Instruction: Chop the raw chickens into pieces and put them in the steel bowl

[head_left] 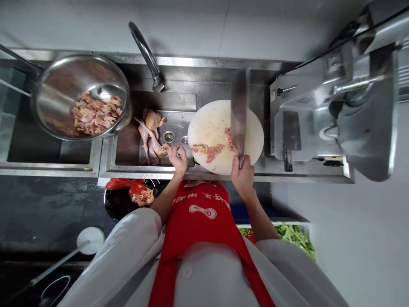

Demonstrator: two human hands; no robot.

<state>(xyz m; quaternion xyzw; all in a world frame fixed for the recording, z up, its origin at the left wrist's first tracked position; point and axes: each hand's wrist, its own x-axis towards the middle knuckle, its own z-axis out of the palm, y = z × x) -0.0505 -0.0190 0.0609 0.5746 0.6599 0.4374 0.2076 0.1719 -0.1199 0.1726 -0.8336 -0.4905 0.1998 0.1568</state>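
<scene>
My right hand (243,175) is wrapped round the handle of a cleaver (239,108), whose broad blade is blurred over the round white cutting board (207,115). Just left of the blade lies a small piece of chicken (228,138), partly covered by it. Another cut of raw chicken (209,151) rests near the board's front left edge. My left hand (178,161) is off the board to the left with its fingers curled in. Its fingertips are close to the end of a plucked whole chicken (151,121) in the sink; whether they pinch anything is hidden.
A large steel bowl (41,94) with chopped chicken stands at the left. Behind the sink (124,147) rises a faucet (145,49). A steel slicing machine (306,123) is at the right, with a second cleaver (291,132) on it. Below are a black-lined bin (116,202) and cut greens (295,238).
</scene>
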